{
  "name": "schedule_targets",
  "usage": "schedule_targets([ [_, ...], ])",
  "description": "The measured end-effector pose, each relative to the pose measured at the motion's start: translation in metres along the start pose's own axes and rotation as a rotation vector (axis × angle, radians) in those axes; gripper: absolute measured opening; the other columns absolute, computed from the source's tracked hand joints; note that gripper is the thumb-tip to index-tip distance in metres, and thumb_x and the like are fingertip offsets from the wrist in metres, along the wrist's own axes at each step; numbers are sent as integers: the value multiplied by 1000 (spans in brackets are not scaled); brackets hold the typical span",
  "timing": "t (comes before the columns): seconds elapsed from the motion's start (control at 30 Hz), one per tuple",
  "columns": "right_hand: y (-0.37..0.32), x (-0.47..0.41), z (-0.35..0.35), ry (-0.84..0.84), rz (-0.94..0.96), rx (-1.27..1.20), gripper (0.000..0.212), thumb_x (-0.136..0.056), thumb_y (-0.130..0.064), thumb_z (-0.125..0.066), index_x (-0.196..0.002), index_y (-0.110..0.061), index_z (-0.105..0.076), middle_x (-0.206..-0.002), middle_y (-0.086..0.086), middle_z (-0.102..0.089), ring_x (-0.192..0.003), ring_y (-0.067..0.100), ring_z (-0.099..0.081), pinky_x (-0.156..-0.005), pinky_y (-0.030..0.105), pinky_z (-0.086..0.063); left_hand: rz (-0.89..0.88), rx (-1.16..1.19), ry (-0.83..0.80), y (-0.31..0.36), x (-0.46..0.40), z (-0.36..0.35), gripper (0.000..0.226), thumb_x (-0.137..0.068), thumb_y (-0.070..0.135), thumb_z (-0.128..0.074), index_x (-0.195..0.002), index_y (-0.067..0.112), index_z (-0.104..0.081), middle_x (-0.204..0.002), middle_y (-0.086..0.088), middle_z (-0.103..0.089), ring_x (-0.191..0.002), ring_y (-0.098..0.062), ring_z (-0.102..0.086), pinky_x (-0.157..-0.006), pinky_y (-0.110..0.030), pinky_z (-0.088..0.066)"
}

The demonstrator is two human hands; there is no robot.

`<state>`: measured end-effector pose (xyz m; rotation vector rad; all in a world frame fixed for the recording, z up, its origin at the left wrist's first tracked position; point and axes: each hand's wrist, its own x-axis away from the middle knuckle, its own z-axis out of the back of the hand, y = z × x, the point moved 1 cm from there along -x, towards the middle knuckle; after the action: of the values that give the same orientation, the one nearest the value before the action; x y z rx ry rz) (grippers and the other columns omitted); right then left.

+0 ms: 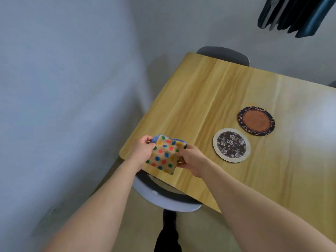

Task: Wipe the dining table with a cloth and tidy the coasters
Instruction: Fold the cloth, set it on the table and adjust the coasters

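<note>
A folded beige cloth (pixel 164 154) with coloured dots and a blue hem is held just above the near left corner of the wooden dining table (pixel 209 99). My left hand (pixel 142 149) grips its left edge and my right hand (pixel 190 159) grips its right edge. To the right lie two round coasters flat on the table: a white-rimmed one with a dark floral centre (pixel 231 145), and behind it a dark-rimmed one with an orange-brown centre (pixel 256 121). The two coasters sit close together without overlapping.
A grey chair (pixel 163 197) is tucked under the table's near edge. Another grey chair (pixel 223 53) stands at the far end. A white wall runs along the left. Dark items (pixel 294 15) hang at the upper right.
</note>
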<state>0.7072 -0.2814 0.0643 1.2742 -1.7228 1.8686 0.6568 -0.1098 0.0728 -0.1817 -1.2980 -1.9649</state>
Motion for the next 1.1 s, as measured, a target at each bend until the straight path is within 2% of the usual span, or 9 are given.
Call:
schedule_targets([
  [0.2,-9,-67,-95,4,-70,-35,34,-92,1,-45,-121,-15,-53,-110,3,-66,-95,17,-66,-67,29,-58,44,-100,63,-46,-84,58,13,-94,14,-55,-95,25,-60,-93,-1,-64,-74,-14,-55,-60,-27,-42],
  [0.4,4,-103,-112,33,-149,64,49,-93,-8,-49,-140,-17,-42,-126,5,-57,-114,21,-56,-100,39,-48,235,-313,150,-82,-129,68,22,-86,12,-51,-106,14,-61,-112,-8,-63,-96,-27,-58,-69,-33,-43],
  [0.5,5,-95,-70,145,-172,125,54,-93,-11,-47,-145,-20,-36,-133,8,-51,-120,24,-51,-106,42,-43,193,-481,325,-53,-121,48,37,-86,16,-54,-122,11,-55,-129,-14,-50,-120,-36,-45,-95,-42,-38],
  [0.57,4,-82,-28,263,-165,117,54,-93,-10,-46,-145,-22,-37,-134,7,-51,-120,25,-50,-104,41,-43,82,-473,297,-25,-111,21,40,-88,16,-52,-128,12,-51,-133,-12,-47,-123,-35,-42,-97,-42,-36],
  [0.77,12,-38,122,686,-180,13,52,-89,-12,-42,-141,-15,-41,-113,5,-56,-72,16,-45,-61,28,-40,-30,-349,-226,46,-83,-112,37,-91,16,-49,-128,15,-53,-130,-7,-57,-106,-26,-56,-79,-28,-40],
  [0.83,18,-31,161,789,-227,-46,46,-89,-14,-45,-136,-10,-42,-112,9,-55,-80,22,-49,-61,28,-40,14,-312,-318,61,-72,-152,40,-92,16,-49,-131,16,-52,-130,-6,-58,-102,-24,-56,-77,-26,-38],
  [0.9,23,-34,194,819,-283,-71,49,-89,-19,-50,-134,-4,-40,-120,12,-54,-94,28,-53,-71,34,-44,53,-276,-331,73,-63,-188,46,-92,16,-48,-139,16,-46,-134,-5,-55,-102,-23,-55,-77,-26,-38],
  [1.0,27,-51,216,788,-281,-63,50,-86,-21,-57,-131,-4,-43,-117,12,-57,-94,29,-56,-73,34,-45,83,-289,-265,83,-60,-222,53,-93,21,-52,-145,15,-42,-139,-5,-53,-114,-25,-53,-81,-26,-35],
  [1.1,31,-70,224,691,-262,-49,32,-85,-12,-55,-117,-6,-53,-107,9,-62,-82,24,-55,-63,30,-44,76,-360,-225,88,-66,-249,22,-91,23,-55,-113,17,-55,-109,-7,-60,-97,-27,-55,-75,-28,-37],
])
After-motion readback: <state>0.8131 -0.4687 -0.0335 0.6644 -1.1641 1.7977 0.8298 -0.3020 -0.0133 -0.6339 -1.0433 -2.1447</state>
